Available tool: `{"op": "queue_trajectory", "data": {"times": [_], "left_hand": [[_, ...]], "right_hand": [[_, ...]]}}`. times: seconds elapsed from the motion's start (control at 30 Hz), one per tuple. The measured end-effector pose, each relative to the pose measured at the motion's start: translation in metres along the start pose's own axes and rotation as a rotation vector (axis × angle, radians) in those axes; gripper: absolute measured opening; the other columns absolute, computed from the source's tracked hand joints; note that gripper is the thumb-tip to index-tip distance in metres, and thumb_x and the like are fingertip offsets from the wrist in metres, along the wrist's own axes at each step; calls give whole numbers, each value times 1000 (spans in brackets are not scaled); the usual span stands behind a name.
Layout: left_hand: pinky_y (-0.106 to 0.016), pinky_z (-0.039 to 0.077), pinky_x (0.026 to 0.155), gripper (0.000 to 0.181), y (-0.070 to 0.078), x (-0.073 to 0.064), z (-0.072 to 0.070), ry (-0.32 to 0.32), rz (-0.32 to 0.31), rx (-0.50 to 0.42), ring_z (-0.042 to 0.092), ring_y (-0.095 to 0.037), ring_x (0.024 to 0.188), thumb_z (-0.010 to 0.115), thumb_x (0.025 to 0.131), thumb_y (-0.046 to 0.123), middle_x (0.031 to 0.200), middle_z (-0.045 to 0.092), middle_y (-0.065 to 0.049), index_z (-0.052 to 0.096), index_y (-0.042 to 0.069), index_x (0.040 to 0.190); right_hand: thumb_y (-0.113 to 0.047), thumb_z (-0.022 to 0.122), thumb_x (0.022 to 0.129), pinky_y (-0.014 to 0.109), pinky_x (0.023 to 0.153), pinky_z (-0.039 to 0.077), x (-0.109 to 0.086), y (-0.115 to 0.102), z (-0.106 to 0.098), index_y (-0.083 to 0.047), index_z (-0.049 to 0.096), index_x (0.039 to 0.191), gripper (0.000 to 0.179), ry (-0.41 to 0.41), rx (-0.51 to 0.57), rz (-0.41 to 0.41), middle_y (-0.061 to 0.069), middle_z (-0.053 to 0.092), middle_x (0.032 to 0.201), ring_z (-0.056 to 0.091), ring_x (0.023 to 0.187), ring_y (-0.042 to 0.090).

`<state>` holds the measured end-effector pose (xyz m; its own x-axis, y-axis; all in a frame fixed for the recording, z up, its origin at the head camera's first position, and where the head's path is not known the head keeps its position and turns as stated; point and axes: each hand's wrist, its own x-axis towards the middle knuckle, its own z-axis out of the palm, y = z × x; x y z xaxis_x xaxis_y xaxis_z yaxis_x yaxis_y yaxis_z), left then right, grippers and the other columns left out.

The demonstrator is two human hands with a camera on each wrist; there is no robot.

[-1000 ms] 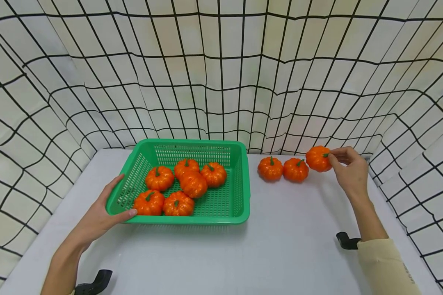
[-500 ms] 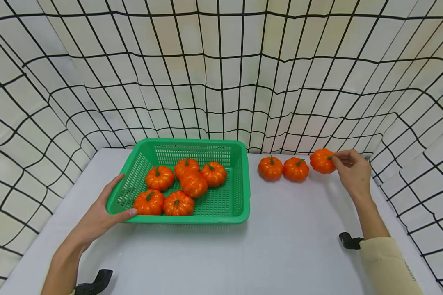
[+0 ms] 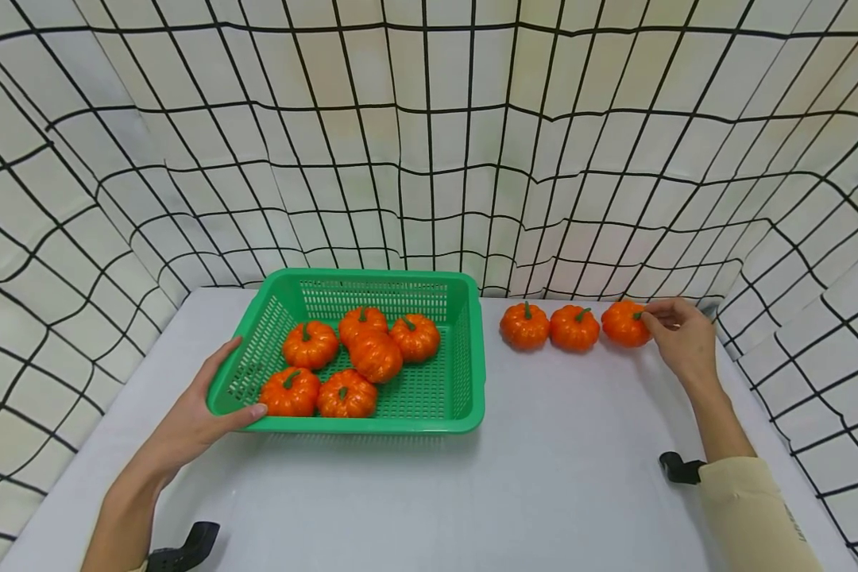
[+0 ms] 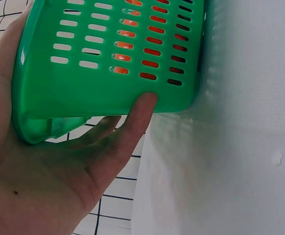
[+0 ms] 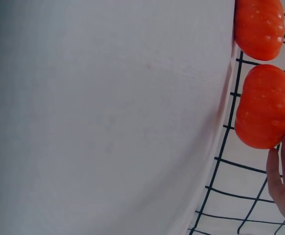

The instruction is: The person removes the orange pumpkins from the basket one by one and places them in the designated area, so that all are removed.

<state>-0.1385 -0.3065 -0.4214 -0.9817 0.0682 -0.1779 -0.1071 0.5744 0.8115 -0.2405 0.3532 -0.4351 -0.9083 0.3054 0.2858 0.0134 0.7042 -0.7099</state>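
My left hand grips the left front corner of a green plastic basket, thumb on its front rim. The left wrist view shows that hand against the slotted basket wall. Inside the basket lie several small orange pumpkins. At the right, my right hand pinches the green stem of another small pumpkin. This pumpkin is in line with two others, the middle pumpkin and the left pumpkin. Whether it bears fully on the table cannot be seen.
A white table carries everything. Black netting over pale sheets rises behind it and at both sides. The row of pumpkins stands near the table's back edge, right of the basket.
The pumpkin in my right hand has shifted slightly right and come down level with the other two in the row. My left hand and the basket stay in place.
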Motion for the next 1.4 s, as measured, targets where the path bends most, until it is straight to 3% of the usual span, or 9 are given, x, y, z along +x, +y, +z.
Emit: {"op": "queue_trajectory", "data": {"times": [0.33, 0.7, 0.97, 1.1, 1.4], "left_hand": [[-77, 29, 108, 107, -2, -1, 0, 3, -2, 6, 19, -55, 149, 73, 96, 35, 174, 1, -26, -7, 35, 168], [-78, 27, 109, 107, -1, -1, 0, 1, 0, -9, 17, -54, 150, 73, 96, 34, 175, -1, -24, -7, 36, 168], [-77, 28, 108, 107, 1, -1, 0, 3, -9, -2, 18, -55, 150, 73, 96, 36, 175, 1, -25, -7, 36, 168], [-77, 29, 108, 107, 2, -1, 0, 3, -4, -4, 19, -55, 149, 73, 96, 35, 174, 2, -26, -6, 36, 168], [-75, 32, 107, 107, 2, -2, 0, 7, -2, 0, 21, -54, 148, 73, 96, 36, 174, 4, -27, -6, 35, 168]], "right_hand": [[-15, 65, 102, 5, 78, 40, 1, 0, 2, 0, 70, 117, 21, -63, -62, -2, 17, 71, 110, 50, 86, -4], [-16, 63, 104, 3, 67, 40, -1, 0, 0, 0, 68, 120, 24, -119, -74, 16, 21, 70, 113, 62, 106, 31], [-20, 64, 104, 7, 69, 41, 0, 3, -2, 0, 66, 124, 29, -153, -69, 24, 22, 67, 117, 60, 110, 34], [-24, 64, 104, 11, 75, 40, -1, 2, -5, 0, 66, 125, 33, -129, -75, 17, 21, 65, 122, 60, 114, 36], [-26, 65, 103, 3, 79, 39, -5, -20, -3, 0, 68, 123, 33, -45, -40, -45, 19, 59, 127, 56, 106, 21]]}}
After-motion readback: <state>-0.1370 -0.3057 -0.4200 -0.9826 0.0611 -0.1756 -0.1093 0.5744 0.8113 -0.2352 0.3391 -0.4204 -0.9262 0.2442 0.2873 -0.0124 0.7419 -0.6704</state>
